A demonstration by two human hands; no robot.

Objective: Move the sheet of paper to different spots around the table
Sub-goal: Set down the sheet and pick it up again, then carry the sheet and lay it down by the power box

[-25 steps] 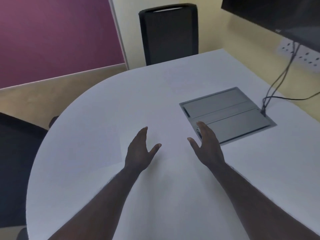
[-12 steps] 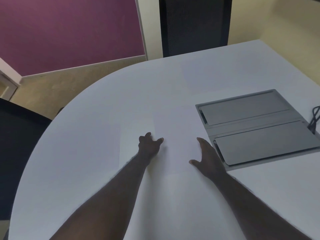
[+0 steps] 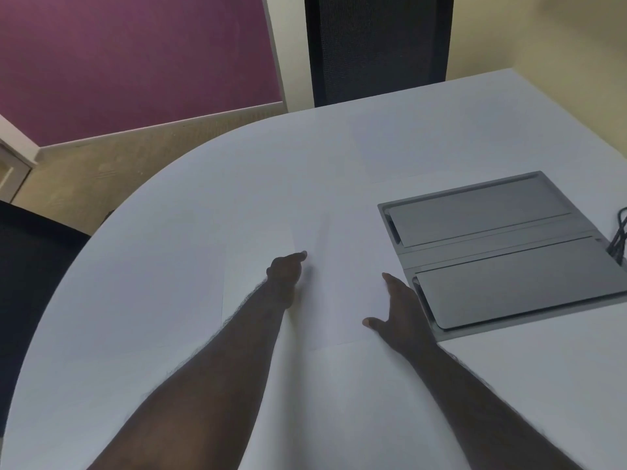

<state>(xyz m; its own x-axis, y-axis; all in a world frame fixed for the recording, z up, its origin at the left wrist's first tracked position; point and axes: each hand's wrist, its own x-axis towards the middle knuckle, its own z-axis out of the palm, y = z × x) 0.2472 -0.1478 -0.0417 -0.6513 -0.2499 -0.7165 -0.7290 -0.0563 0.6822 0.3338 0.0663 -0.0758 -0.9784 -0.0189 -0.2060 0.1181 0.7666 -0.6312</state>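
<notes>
Both hands have come down onto the sheet of paper point(image 3: 325, 293) at mid-desk: the left hand point(image 3: 285, 271) now curled on it, the right hand point(image 3: 400, 317) spread flat at its right edge, so a slide looks ready. The grey cable hatch point(image 3: 502, 245) crowds the right; the desk point(image 3: 152, 300) lies open leftward and far.

Surface point(image 3: 169, 300): smooth matt white. Sheet of paper point(image 3: 336, 300): matt white. Cable hatch point(image 3: 502, 245): grey brushed metal look. Chair back point(image 3: 376, 45): black mesh cloth.
</notes>
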